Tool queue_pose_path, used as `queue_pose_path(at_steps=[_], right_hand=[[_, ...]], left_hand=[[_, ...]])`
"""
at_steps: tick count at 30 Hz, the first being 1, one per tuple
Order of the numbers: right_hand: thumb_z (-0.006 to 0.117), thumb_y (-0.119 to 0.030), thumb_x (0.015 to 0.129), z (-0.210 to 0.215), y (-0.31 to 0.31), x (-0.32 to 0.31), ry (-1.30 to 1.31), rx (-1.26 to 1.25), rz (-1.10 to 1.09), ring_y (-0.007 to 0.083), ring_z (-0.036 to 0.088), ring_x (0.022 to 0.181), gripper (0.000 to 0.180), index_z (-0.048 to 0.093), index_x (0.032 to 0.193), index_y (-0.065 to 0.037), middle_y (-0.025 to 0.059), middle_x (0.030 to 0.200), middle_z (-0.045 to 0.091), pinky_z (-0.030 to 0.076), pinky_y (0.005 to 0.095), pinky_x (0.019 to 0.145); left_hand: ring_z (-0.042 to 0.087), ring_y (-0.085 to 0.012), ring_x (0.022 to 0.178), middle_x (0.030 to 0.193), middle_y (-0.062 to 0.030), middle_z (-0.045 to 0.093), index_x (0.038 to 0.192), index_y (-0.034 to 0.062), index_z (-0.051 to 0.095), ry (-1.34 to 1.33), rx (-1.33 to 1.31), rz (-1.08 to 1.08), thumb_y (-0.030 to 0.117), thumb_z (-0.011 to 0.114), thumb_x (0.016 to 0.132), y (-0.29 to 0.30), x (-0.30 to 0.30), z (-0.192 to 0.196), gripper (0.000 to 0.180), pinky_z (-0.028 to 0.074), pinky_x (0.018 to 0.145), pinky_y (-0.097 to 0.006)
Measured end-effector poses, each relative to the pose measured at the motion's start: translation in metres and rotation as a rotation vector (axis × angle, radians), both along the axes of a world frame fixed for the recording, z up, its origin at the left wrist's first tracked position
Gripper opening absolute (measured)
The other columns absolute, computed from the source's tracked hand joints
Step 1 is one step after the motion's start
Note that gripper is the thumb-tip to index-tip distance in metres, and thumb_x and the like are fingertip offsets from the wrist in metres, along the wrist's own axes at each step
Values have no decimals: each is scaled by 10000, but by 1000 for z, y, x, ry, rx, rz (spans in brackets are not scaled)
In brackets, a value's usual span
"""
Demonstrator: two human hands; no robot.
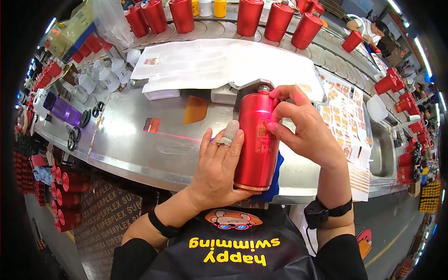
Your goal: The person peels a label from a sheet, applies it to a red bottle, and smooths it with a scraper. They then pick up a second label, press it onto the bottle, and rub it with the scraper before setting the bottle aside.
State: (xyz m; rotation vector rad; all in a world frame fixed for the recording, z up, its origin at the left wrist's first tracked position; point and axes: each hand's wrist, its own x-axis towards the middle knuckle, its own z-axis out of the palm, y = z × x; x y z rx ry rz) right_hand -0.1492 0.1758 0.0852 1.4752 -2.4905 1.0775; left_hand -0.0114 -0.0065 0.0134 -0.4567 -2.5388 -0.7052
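A glossy red bottle (pixel 254 158) with a short clear-topped neck lies tilted over the near edge of the metal worktop. My left hand (pixel 217 163) is wrapped along its left side, a pale finger cot on one finger. My right hand (pixel 303 123) is bent over the upper right side, thumb and forefinger pinched together at the edge of a small gold-patterned sticker (pixel 263 129). Gold characters show below that sticker. Thin red laser lines cross the bottle and run down it. Part of a blue cloth (pixel 278 175) shows beneath the bottle.
Sheets of gold-and-red stickers (pixel 343 116) lie at right, before a sink (pixel 385 154). White paper (pixel 200 60) spans the back; an amber scraper-like piece (pixel 195 109) lies nearer. Red canisters (pixel 182 16) ride a conveyor behind. Scissors (pixel 73 136) and a purple bottle (pixel 65 109) are left.
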Motion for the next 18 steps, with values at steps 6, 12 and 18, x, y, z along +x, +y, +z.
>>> queue_pose_path(at_steps=[6, 12, 18], right_hand=[[693, -80, 805, -8, 0, 7, 19, -26, -52, 316, 535, 1063, 155, 545, 789, -37, 157, 1158, 524, 453, 388, 874], [669, -65, 772, -17, -4, 6, 26, -149, -102, 350, 530, 1003, 122, 562, 806, -19, 178, 1110, 538, 462, 408, 838], [626, -24, 838, -11, 2, 17, 21, -316, -343, 340, 556, 1030, 146, 611, 983, -24, 183, 1122, 548, 464, 381, 860]], left_hand=[[323, -457, 1336, 1404, -308, 363, 1458, -82, 181, -295, 439, -244, 463, 733, 768, -19, -15, 4, 1038, 190, 1126, -514], [423, -411, 1286, 1365, -339, 393, 1434, -114, 181, -388, 791, -45, 400, 696, 822, 10, -55, -1, 950, 343, 1066, -434], [444, -376, 1274, 1350, -317, 423, 1431, -100, 212, -359, 843, -38, 413, 679, 855, 7, -54, -3, 902, 348, 1059, -409]])
